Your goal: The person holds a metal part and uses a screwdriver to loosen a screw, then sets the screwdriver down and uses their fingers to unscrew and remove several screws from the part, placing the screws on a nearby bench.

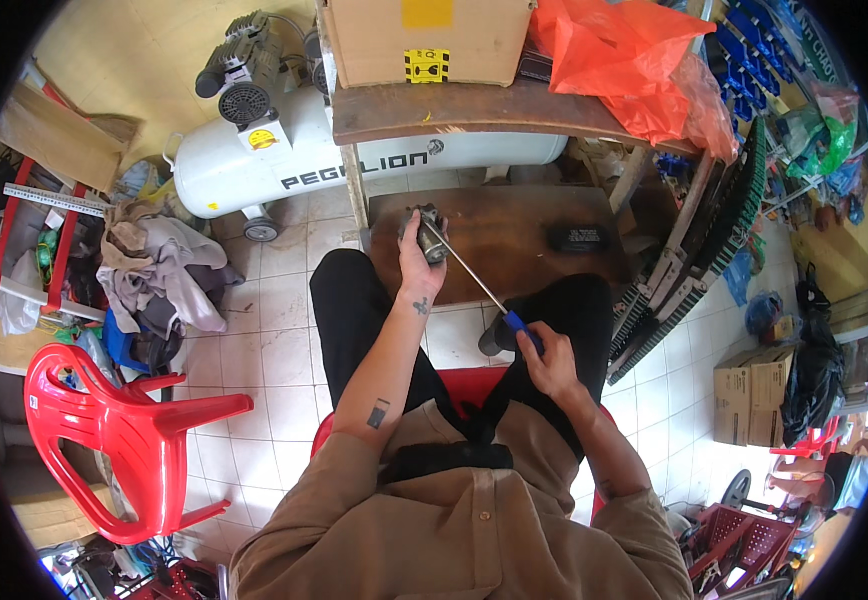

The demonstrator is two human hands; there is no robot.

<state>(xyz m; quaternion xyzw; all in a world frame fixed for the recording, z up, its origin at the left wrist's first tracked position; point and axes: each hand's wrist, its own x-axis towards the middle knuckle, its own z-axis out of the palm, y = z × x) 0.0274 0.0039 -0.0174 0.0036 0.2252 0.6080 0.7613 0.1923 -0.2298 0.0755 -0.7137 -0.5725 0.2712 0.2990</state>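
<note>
In front of me, over my knees, my left hand (421,262) is closed around a small dark metal part (435,243), roughly cylindrical; its exact kind is hard to make out. My right hand (551,362) grips the blue handle (520,326) of a screwdriver. Its long steel shaft (473,273) slants up and left, and the tip meets or lies right beside the metal part. Fingers hide some of the part's surface. Beyond my hands stands a low brown wooden board (514,215), with a black oval object (578,237) on it.
A white air compressor tank (224,165) lies behind the wooden bench (384,110), which bears a cardboard box (374,45) and an orange plastic bag (614,60). To my left are a red plastic chair (154,440) and heaped grey cloth (164,260). Cardboard cartons (751,400) stand at right.
</note>
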